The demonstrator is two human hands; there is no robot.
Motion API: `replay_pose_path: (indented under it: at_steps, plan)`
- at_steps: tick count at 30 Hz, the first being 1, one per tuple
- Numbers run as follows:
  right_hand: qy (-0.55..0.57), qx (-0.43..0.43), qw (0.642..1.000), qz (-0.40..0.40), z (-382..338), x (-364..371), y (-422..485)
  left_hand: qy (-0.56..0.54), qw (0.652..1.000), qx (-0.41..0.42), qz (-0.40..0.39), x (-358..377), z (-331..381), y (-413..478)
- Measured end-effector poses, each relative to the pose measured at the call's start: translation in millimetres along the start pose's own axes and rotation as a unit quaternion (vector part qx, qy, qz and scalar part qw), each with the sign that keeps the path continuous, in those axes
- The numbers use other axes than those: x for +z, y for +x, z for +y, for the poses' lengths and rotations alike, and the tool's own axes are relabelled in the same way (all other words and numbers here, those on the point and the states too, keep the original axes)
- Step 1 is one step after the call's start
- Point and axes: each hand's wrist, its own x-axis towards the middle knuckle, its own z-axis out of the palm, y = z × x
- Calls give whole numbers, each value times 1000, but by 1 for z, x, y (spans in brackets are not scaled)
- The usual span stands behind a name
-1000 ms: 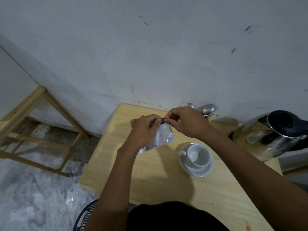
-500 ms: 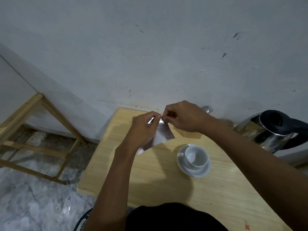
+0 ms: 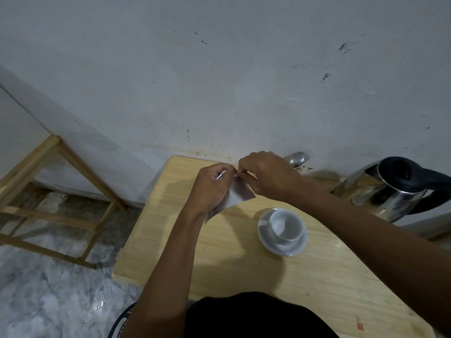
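A small silvery sachet [image 3: 236, 196] hangs in the air above the wooden table [image 3: 219, 259], near its far edge. My left hand [image 3: 211, 189] pinches the sachet's top edge from the left, and my right hand [image 3: 268, 178] pinches the same edge from the right, fingertips almost touching. Most of the sachet's upper part is hidden behind my fingers. A white cup [image 3: 286, 224] stands empty on a white saucer [image 3: 273, 245] to the right, below my right wrist.
A steel kettle with a black lid [image 3: 390, 189] stands at the table's right end. Spoons and a fork [image 3: 299, 158] stick up by the wall behind my right hand. A wooden frame [image 3: 56, 181] stands on the marble floor to the left.
Both hands stay pinched on the sachet's top edge and have drawn slightly closer together. The sachet now hangs flatter and more hidden by my fingers; the camera view shifted a little.
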Motion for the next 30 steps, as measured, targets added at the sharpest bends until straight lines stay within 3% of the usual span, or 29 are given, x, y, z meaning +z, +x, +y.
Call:
replay_pose_path:
  at_steps: [4,7,11,16,21,25,30]
  plan:
    - [-19,-43,999,11,2,7,-2,-28,999,-40,1,6,-8,2]
    - [52,32,998,9,7,6,-3,-29,999,-27,-5,5,-9,1]
    - [208,137,968,-7,13,3,1,2,1000,9,7,3,-6,3]
    - [191,171,966,-10,18,-2,5,22,1000,20,-3,2,-8,5]
    - [197,148,969,13,15,0,0,51,997,4,-54,-3,-8,7]
    - [163,102,979,69,10,9,-5,38,999,16,-25,0,-10,11]
    - [86,-23,990,111,4,20,-10,-19,998,-55,31,7,-20,16]
